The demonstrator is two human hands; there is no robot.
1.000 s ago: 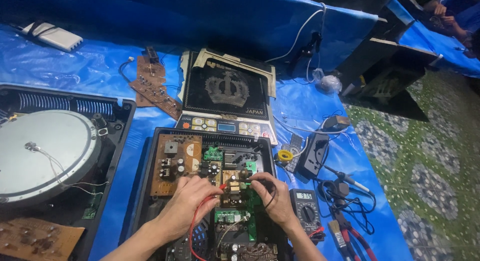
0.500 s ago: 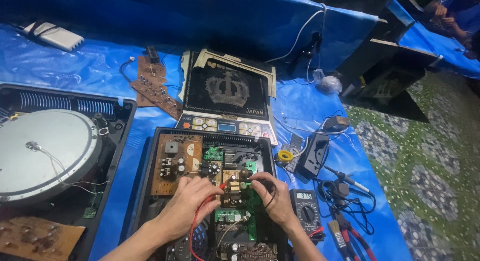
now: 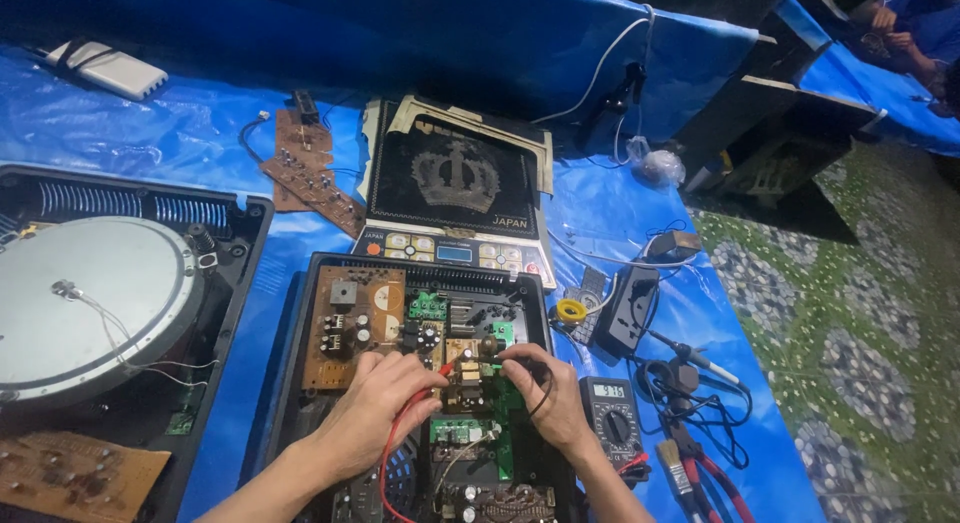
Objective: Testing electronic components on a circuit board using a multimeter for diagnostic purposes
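Two hands work over the opened cooker (image 3: 300,383), which sits on the blue tarp (image 3: 620,213) directly beneath them. Far to the left of them lies a second open unit with a grey disc (image 3: 85,303); beyond them, a glass top panel (image 3: 455,183) leans against its frame. Under the fingers sits the circuit board (image 3: 465,378), and just right of the right hand lies the multimeter (image 3: 612,418), its screen lit.

Judging by the leads, probing is the step in hand: it goes best with each tip steady on one solder point, fingers kept clear of bare metal, and wrists braced on the casing.

Left hand (image 3: 375,408) is curled closed, pinching the red probe (image 3: 440,371) between thumb and fingers, its tip touching the board. Right hand (image 3: 545,393) is likewise closed in a pinch on the black probe (image 3: 492,355), pressed down just right of the red one.
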